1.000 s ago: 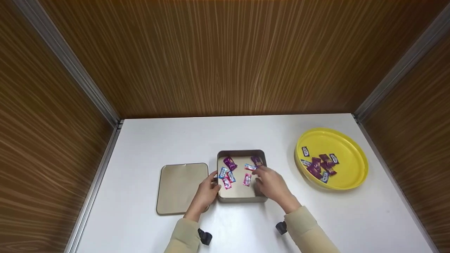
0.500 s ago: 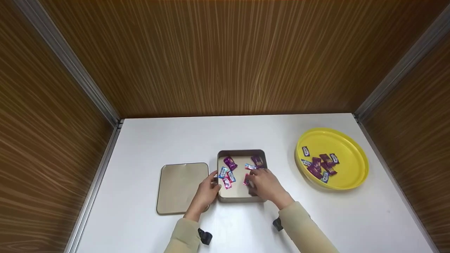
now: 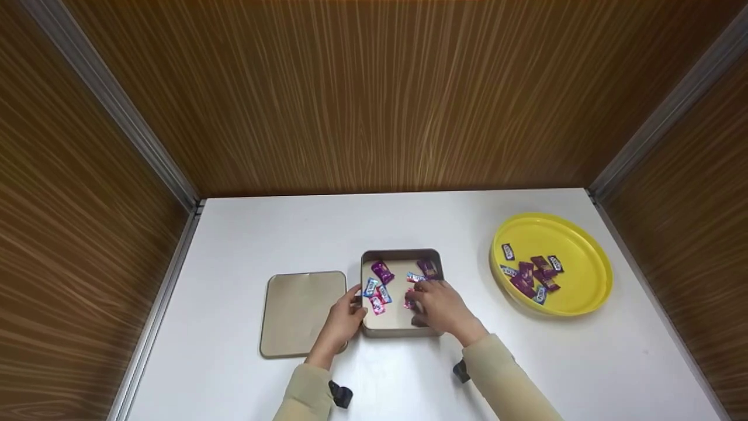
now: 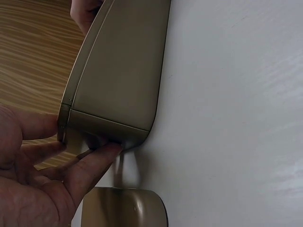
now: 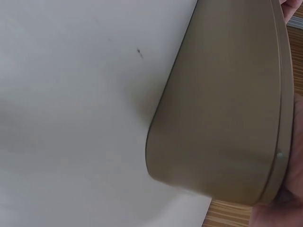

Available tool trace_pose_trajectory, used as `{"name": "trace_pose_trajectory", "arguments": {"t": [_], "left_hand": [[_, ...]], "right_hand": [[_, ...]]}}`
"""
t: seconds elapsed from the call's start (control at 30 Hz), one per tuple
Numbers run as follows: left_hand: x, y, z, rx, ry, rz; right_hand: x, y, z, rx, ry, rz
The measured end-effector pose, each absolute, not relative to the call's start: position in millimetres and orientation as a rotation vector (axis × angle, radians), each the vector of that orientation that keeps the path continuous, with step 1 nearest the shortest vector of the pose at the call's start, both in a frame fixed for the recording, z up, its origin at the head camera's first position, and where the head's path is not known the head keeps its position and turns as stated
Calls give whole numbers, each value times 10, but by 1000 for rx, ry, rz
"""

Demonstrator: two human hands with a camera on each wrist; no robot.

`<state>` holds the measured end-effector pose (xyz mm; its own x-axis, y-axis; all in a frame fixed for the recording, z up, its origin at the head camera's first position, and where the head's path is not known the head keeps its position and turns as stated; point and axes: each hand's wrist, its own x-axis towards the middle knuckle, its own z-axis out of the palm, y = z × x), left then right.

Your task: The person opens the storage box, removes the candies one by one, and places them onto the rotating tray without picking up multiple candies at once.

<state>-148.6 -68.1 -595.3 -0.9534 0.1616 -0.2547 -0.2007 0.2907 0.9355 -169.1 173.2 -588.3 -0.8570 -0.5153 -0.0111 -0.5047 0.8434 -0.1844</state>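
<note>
A square tin (image 3: 403, 332) stands open on the table with wrapped candies inside. On its left side, my left hand (image 3: 342, 321) grips the wall; the left wrist view shows the fingers (image 4: 97, 163) against the outside and at the rim. My right hand (image 3: 441, 307) reaches over the right wall, its fingertips down on a pink candy (image 3: 408, 298) that they partly cover. Just beyond them lie a red-and-blue candy (image 3: 415, 277) and a purple candy (image 3: 428, 269). Along the tin's left are another purple candy (image 3: 383, 272), blue candies (image 3: 371, 286) and a pink one (image 3: 377, 305).
The tin's lid (image 3: 304, 313) lies flat to the left, partly behind the left wrist. At the right stands a round yellow tray (image 3: 575, 295) with several purple and blue candies (image 3: 526, 275). Wood-grain panels (image 3: 374, 105) enclose the white table (image 3: 263, 234) at back and sides.
My right hand has moved left and slightly nearer within the tin, from beside the red-and-blue candy onto the pink one. The left hand and tin have stayed put.
</note>
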Motion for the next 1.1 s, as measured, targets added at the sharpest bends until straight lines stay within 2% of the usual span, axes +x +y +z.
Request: {"name": "trace_pose_trajectory", "arguments": {"t": [0.47,1.1], "left_hand": [[-1456,-674,-5955,-6,2279,1711],[-1450,-674,-5945,-19,2254,1737]], "right_hand": [[-1734,1732,-5948,-858,2970,-102],[-1723,1720,-5986,-826,3093,-206]]}}
